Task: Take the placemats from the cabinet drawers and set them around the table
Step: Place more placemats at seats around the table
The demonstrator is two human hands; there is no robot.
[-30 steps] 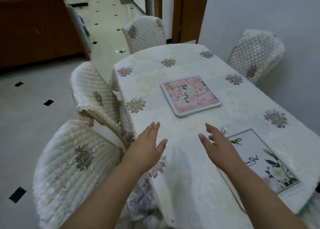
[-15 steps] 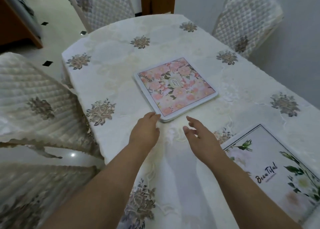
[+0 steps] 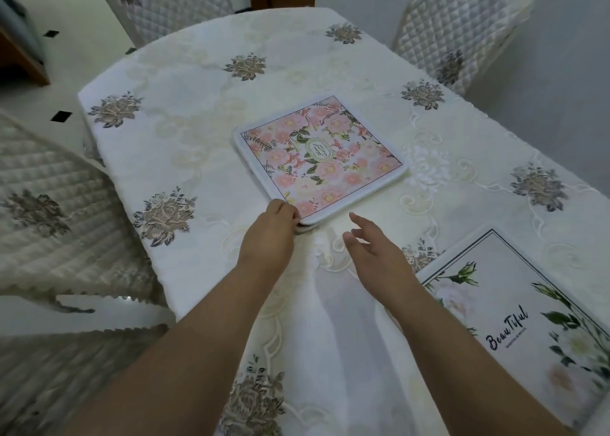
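Both hands come up from the bottom of the frame in the head view, which is the only one I have. The left hand (image 3: pixel 270 234) has its fingers curled onto the near corner of the pink floral placemat (image 3: pixel 321 158) and pinches it. The edge looks layered there, and I cannot tell whether it is one thick mat or several stacked. The right hand (image 3: pixel 373 254) holds nothing. Its fingers are loosely spread just right of that corner and do not touch the mat.

The pink floral placemat lies at the centre of the frame on the table (image 3: pixel 185 145), directly above the hands. It is roughly square and turned diamond-wise, so it has no long axis. One corner points down-frame into the left hand, which is the nearer hand and already on the mat. The lower-right edge runs up and to the right, away from the right hand's fingertips, and I judge that edge is where the right hand would take hold.

A white placemat (image 3: pixel 528 320) lies flat at the lower right of the frame, well apart from the pink one. A quilted chair (image 3: pixel 49 204) stands at the left.
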